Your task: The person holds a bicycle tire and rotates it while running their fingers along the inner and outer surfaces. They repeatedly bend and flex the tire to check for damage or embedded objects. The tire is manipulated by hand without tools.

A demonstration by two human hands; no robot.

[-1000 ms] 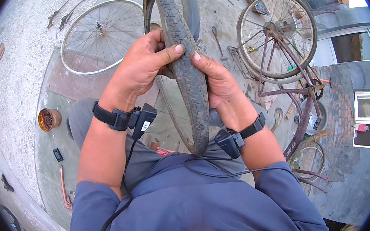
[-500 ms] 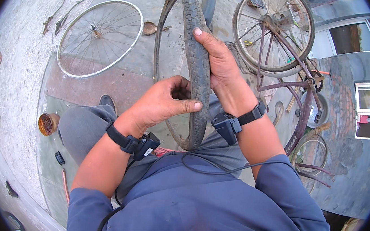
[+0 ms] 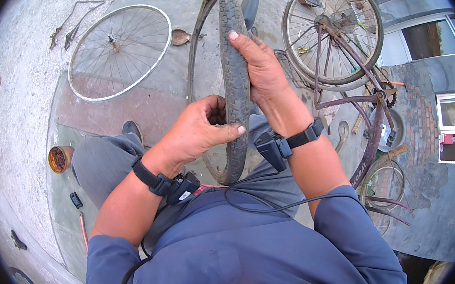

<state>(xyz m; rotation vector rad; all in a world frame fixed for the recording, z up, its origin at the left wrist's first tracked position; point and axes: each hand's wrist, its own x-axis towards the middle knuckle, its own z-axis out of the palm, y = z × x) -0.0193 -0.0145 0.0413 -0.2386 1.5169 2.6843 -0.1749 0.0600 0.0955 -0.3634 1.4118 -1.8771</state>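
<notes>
A worn black bicycle tyre (image 3: 235, 63) stands upright in front of me, its knobbly tread toward me. My left hand (image 3: 204, 128) grips the tyre's near part from the left. Its thumb lies on the tread, while the fingers curl behind the edge and are partly hidden. Higher up, my right hand (image 3: 264, 69) is closed round the tyre from the right, thumb on the tread and most fingers hidden behind. A dark inner tube (image 3: 250, 1) shows just beyond the top of the tyre.
A bare spoked wheel rim (image 3: 165, 47) lies on the ground at the far left. At the right stands an upturned bicycle (image 3: 333, 36) with one wheel fitted. A rusty tin (image 3: 61, 159) sits beside my left knee. Near the bicycle is a metal basin (image 3: 396, 130).
The tyre and both hands have shifted slightly left in the picture. My grip looks the same, left thumb still on the tread.
</notes>
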